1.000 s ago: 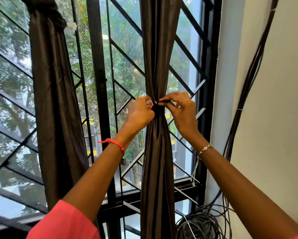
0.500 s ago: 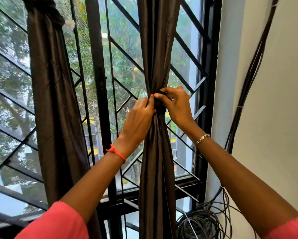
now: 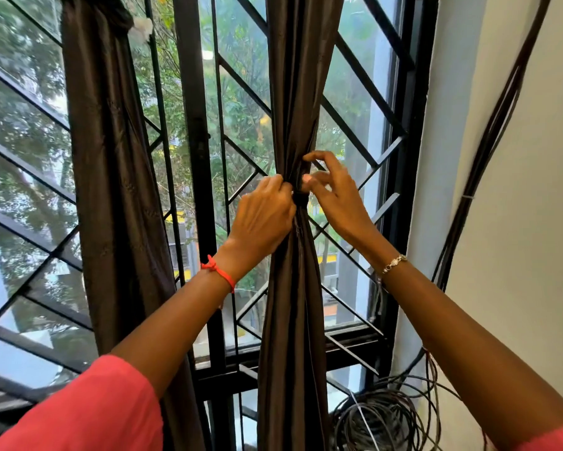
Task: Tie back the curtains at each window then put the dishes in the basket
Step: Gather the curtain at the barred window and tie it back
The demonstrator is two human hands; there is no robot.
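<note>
The right-hand curtain is bunched to a narrow waist by a dark tie, and both hands meet at that waist. Half a second ago both were closed tight against the tie. Now the right hand, on the curtain's right, has loosened: its fingers are spread and lifted, only the tips brushing the cloth just above the tie, pinching nothing that can be made out. The left hand, on the curtain's left, keeps its fingers curled round the gathered cloth at the tie. That probably means the knot is made and being let go, though the knot itself is hidden between the hands. Well to the left of this curtain, the other curtain already hangs gathered near its top. A cable coil lies below and to the right. No dishes or basket show here, so that part likely waits elsewhere.
</note>
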